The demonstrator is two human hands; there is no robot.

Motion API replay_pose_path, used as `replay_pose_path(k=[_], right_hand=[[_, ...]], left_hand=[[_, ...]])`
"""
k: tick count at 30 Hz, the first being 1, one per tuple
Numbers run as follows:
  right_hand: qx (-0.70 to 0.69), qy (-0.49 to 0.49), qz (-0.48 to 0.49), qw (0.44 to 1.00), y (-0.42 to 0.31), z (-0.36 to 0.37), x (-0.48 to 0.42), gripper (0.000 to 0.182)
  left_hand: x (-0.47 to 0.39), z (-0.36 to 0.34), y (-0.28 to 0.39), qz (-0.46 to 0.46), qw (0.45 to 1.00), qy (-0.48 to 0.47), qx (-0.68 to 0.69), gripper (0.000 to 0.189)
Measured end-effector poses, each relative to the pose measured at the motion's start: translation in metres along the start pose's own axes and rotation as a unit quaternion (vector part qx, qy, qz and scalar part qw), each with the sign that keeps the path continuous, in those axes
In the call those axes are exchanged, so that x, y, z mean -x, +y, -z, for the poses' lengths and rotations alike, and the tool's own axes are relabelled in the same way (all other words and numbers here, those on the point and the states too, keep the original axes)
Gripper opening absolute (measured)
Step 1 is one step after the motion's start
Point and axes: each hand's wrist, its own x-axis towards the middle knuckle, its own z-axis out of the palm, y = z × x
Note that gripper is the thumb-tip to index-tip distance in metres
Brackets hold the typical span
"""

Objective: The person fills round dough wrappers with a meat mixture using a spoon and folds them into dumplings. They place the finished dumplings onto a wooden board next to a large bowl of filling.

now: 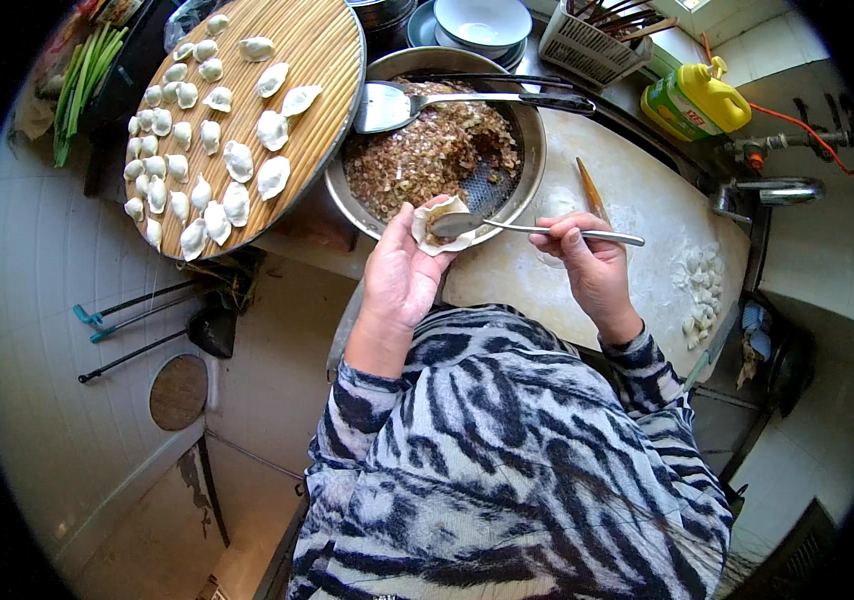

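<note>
My left hand holds a round dough wrapper cupped on its fingers, with some brown filling on it. A metal spoon is in my right hand, gripped by its handle, and its bowl presses on the filling in the wrapper. Just beyond my hands is a wide metal pan of minced filling, scooped out at the right so the pan's bottom shows. Across the pan's rim lie a metal spatula with a black handle and a pair of dark chopsticks.
Folded dumplings cover much of a round woven tray at the left. On the floured board lie a wooden rolling pin and several small dough pieces. Bowls, a yellow jug and a faucet stand behind.
</note>
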Motion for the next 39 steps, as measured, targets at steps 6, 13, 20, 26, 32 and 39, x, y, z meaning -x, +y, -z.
replay_pose_path(k=[6, 13, 20, 26, 32, 39], right_hand=[[0.013, -0.023, 0.022, 0.999, 0.002, -0.001, -0.007, 0.022], [0.102, 0.013, 0.109, 0.989, -0.005, 0.011, -0.007, 0.015], [0.507, -0.111, 0.214, 0.827, 0.043, 0.004, -0.031, 0.028], [0.491, -0.093, 0.23, 0.835, 0.038, 0.003, -0.027, 0.03], [0.376, -0.061, 0.345, 0.858, -0.014, -0.035, -0.004, 0.033], [0.39, -0.055, 0.355, 0.848, -0.026, -0.057, -0.015, 0.023]], left_hand=[[0.002, -0.004, 0.0, 0.011, 1.0, 0.001, -0.023, 0.049], [0.002, 0.004, 0.004, -0.009, 1.0, 0.018, -0.007, 0.05], [0.008, -0.011, 0.006, 0.018, 1.0, -0.016, -0.001, 0.052], [0.028, -0.033, 0.009, 0.033, 0.999, -0.04, -0.007, 0.052], [0.042, -0.052, 0.005, 0.082, 0.991, -0.107, -0.01, 0.052], [0.055, -0.06, -0.019, 0.011, 0.986, -0.1, -0.135, 0.055]])
